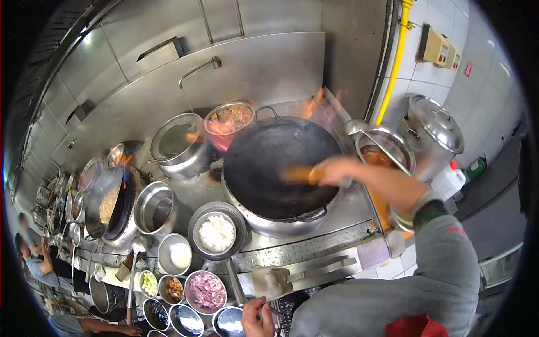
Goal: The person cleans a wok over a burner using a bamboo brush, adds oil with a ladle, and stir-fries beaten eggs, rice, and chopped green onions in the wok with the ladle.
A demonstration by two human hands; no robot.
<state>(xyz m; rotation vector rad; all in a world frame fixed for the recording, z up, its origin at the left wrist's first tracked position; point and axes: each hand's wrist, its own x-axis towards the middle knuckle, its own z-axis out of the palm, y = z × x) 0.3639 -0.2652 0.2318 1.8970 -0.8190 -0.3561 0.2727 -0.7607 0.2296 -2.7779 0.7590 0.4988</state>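
My right hand [335,170] reaches over a large black wok [269,143] and grips a tan wok brush [297,175], blurred by motion. The wok sits on a burner, and flames rise behind its far right edge. No food shows inside it. At the bottom, my left hand [258,319] is low by the counter's front edge, fingers curled; what they hold, if anything, is hidden. Close to it are a folded grey cloth [271,282] and a bowl of sliced raw meat [205,292].
White rice [217,233] lies in a strainer left of the wok. Behind stand a lidded pot [178,145] and a red-sided bowl of food [229,119]. A ladle [355,127] rests across a sauce pot [387,140] at right. Co-workers [42,261] stand at far left.
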